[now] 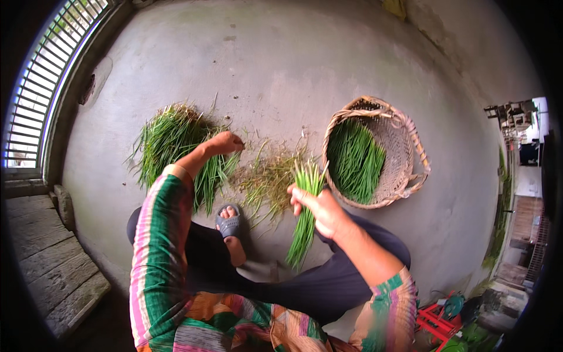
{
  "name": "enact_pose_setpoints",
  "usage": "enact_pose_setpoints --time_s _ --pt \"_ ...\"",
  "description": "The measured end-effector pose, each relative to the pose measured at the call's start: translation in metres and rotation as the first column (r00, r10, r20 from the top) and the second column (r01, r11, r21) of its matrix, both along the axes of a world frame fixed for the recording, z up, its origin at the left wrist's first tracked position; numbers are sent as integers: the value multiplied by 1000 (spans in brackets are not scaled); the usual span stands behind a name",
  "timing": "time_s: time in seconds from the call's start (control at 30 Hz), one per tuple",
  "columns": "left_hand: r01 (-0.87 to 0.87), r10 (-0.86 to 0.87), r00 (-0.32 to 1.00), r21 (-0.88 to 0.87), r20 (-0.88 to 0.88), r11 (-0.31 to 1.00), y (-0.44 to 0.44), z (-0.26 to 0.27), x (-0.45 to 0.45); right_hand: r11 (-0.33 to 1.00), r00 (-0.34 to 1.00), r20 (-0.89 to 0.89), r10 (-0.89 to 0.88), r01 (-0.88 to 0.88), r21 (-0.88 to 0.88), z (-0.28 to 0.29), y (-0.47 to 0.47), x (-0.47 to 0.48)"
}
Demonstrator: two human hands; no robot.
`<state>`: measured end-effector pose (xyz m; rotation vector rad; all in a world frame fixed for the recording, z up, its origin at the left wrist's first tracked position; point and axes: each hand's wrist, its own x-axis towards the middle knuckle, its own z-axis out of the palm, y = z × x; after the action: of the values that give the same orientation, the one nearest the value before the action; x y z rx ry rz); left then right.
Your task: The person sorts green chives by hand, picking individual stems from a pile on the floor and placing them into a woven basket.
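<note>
My right hand (322, 210) is closed around a bundle of long green stalks (303, 240), perhaps chives or garlic chives, with the pale ends pointing away from me. At the left, my left hand (225, 143) hovers by the right edge of a large heap of untrimmed green stalks (167, 136); its fingertips are drawn together, and whether they pinch anything is unclear. Between the hands lies a loose scatter of brownish and yellow-green plant scraps (275, 176). A woven basket (407, 152) stands right of the bundle, with neatly laid green stalks (356, 160) inside.
The concrete floor (264, 70) spreads around the piles. My sandalled foot (228, 220) rests just below the scraps. A barred opening (44, 83) and stone slabs (53, 259) are on the left. A red metal frame (440, 323) stands at the lower right.
</note>
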<state>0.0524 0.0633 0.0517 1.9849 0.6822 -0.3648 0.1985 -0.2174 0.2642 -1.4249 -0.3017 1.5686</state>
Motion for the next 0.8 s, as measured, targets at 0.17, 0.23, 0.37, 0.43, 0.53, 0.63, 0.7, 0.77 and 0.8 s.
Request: enact_pose_setpoints --time_s 0.17,0.23,0.37,0.43,0.53,0.63,0.7,0.77,0.8 --pt "171 -176 974 47 140 984 -16 141 0 997 982 188 -18 3 82 3 16 10" --pt "140 -118 975 -108 188 984 -30 175 -1 994 968 247 -45 18 111 -2 14 13" --pt "128 -69 966 -227 251 965 -62 219 -10 979 979 193 -66 26 204 -2 10 2" --pt "127 -64 963 -234 262 964 -79 240 -12 975 991 125 -56 27 221 3 8 -8" --pt "137 -38 953 -316 300 939 -98 251 -16 983 999 17 32 -35 180 5 5 -21" --pt "163 -53 949 -340 310 926 -101 242 -16 990 995 -102 0 15 138 4 5 -38" --pt "100 8 949 -326 314 940 -95 238 -20 990 984 -165 -60 80 117 -8 5 -47" --pt "22 94 940 -334 328 942 -78 222 -27 988 979 -170 -112 129 90 -22 10 -56" --pt "-130 292 915 -481 279 867 -74 209 -27 989 984 -134 -116 127 77 -28 9 -59"
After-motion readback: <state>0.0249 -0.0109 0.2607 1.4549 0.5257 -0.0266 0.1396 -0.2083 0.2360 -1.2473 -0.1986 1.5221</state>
